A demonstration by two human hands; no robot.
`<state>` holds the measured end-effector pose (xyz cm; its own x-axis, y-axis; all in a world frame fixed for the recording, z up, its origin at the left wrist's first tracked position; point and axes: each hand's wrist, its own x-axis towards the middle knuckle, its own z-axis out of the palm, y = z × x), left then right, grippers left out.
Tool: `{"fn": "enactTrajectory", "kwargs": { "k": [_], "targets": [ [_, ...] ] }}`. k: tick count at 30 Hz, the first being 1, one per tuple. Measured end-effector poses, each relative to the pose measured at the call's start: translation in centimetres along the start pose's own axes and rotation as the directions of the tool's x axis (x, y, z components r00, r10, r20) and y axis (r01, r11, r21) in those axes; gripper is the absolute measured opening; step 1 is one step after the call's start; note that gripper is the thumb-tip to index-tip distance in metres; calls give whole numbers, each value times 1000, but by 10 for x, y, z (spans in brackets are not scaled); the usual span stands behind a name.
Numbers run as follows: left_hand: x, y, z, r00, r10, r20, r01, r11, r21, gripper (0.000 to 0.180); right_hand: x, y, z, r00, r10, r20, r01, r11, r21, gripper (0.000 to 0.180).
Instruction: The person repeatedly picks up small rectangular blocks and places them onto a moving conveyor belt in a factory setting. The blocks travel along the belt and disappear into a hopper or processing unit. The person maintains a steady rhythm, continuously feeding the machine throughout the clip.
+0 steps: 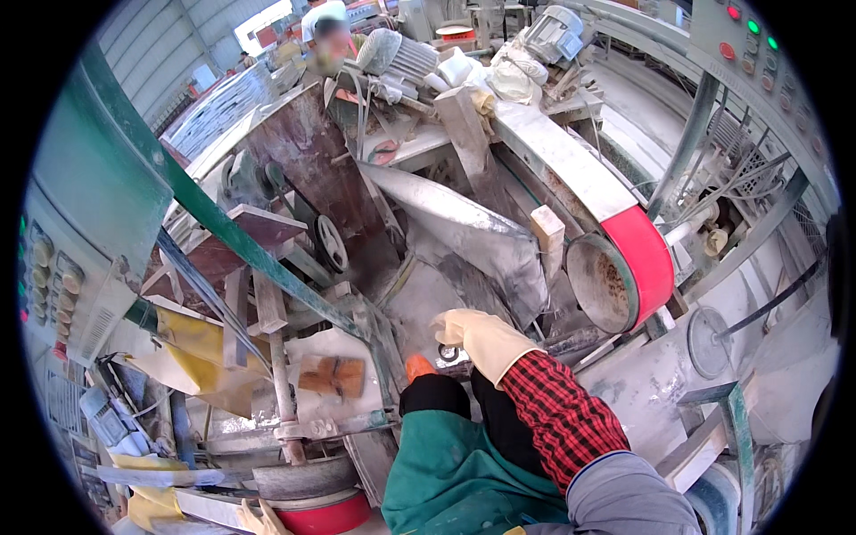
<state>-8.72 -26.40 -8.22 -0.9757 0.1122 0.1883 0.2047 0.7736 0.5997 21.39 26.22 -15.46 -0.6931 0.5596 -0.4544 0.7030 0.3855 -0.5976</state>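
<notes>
My right hand (486, 339), in a cream rubber glove below a red-and-black checked sleeve, hangs in front of my body with its fingers curled. A small dark ring-shaped piece (448, 353) shows just below its fingertips; whether they touch it I cannot tell. At the lower left edge my left hand (260, 518), in a similar glove, is partly in view with its fingers apart. It lies beside a wheel with a red belt (325, 514). Another red belt (644, 267) runs around a large wheel (596, 283) to my right.
Control panels with buttons stand at the left (53, 285) and upper right (758, 62). A green beam (241, 241) crosses on the left. Ahead are a grey sheet (473, 223), a wooden block (547, 229) and dusty motors (397, 55). Another person (325, 22) stands far off.
</notes>
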Motion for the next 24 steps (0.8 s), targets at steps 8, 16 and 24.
{"fn": "enactTrajectory", "kwargs": {
  "k": [8,16,24],
  "targets": [
    [-60,94,-42,985,14,172,73,867,-492,53,-36,-39,-8,972,-68,-226,109,979,174,45],
    [-61,198,35,776,602,188,-440,731,-522,76,-43,-237,125,923,-385,-21,293,665,687,62],
    [-76,258,49,416,855,311,-714,519,-470,69,-8,-177,101,716,-235,-657,697,299,652,59]
  ]
}}
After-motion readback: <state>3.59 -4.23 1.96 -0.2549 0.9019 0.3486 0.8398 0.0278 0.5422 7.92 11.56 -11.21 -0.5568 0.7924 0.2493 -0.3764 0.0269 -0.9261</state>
